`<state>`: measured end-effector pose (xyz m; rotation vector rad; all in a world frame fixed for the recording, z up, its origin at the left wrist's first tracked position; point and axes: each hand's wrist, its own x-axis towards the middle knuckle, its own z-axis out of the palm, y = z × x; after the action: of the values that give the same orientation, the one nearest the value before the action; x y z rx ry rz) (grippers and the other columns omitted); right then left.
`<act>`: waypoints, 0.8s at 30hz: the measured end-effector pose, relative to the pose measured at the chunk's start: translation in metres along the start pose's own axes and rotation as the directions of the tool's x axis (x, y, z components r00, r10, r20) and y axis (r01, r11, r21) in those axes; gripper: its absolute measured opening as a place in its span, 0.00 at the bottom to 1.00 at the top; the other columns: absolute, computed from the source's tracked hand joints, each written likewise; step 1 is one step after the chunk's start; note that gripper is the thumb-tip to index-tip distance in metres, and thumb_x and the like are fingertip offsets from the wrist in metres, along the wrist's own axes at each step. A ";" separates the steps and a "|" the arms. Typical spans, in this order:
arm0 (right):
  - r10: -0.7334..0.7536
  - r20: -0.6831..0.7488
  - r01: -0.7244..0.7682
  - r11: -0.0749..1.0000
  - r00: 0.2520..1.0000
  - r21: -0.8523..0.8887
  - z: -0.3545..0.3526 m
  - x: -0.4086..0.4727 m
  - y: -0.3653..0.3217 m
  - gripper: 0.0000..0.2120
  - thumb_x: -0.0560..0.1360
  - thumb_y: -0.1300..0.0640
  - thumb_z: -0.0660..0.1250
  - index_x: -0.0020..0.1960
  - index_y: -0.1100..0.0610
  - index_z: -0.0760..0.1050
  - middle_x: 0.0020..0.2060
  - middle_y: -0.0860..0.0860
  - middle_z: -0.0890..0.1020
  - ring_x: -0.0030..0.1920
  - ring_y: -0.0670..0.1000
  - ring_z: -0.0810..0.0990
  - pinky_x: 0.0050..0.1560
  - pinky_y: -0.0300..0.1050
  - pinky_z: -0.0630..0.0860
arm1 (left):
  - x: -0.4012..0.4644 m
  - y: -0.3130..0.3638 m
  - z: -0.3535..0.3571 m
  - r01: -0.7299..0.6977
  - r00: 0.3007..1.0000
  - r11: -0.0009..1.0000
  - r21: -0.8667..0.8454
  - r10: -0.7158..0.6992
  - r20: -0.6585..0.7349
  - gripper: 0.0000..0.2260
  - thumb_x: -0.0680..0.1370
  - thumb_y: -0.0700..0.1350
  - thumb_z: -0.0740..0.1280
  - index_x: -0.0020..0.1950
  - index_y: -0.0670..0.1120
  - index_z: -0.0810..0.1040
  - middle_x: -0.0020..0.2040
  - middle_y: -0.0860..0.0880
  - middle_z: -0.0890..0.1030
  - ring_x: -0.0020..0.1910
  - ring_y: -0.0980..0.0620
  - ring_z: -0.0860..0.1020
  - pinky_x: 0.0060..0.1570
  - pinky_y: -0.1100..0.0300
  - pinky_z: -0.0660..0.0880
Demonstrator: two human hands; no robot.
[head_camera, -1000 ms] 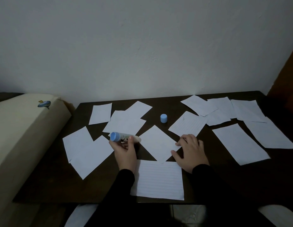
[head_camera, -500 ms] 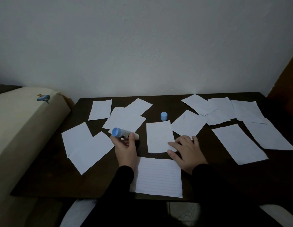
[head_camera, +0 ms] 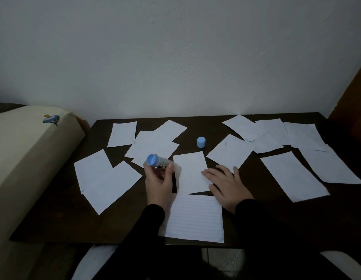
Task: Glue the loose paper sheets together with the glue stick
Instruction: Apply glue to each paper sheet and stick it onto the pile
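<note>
My left hand (head_camera: 158, 183) grips an uncapped glue stick (head_camera: 158, 161) with a blue base, lying sideways, its tip at the left edge of a small white sheet (head_camera: 190, 168). My right hand (head_camera: 226, 183) lies flat with spread fingers on that sheet's right edge. The sheet's lower edge meets a lined sheet (head_camera: 193, 219) at the table's front edge. The blue cap (head_camera: 201, 142) stands alone behind the small sheet. Several loose white sheets are scattered left (head_camera: 111, 178) and right (head_camera: 292, 174) on the dark table (head_camera: 54, 215).
A cream cushioned armrest (head_camera: 24, 154) with a small blue sticker borders the table on the left. A white wall stands right behind the table. A brown wooden surface (head_camera: 355, 98) rises at the far right. White chair parts show below the table's front edge.
My right hand has turned the small sheet from a diamond angle to nearly upright and slid it down against the lined sheet. The glue stick's tip has reached the sheet's left edge.
</note>
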<state>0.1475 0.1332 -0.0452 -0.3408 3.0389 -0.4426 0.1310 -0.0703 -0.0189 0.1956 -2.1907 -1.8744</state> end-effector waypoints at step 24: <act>0.081 -0.063 -0.078 0.996 0.995 0.046 -0.001 0.003 -0.001 0.20 0.80 0.46 0.55 0.72 0.42 0.65 0.69 0.42 0.64 0.71 0.47 0.56 0.74 0.62 0.46 | -0.020 0.014 0.026 -0.290 0.863 0.910 0.296 0.114 0.493 0.18 0.77 0.45 0.69 0.63 0.58 0.68 0.52 0.66 0.74 0.54 0.69 0.72 0.48 0.72 0.70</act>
<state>0.1444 0.1317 -0.0442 -0.2062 3.0868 -0.5241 0.1438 -0.0376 -0.0109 -0.4651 -2.7338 -1.4963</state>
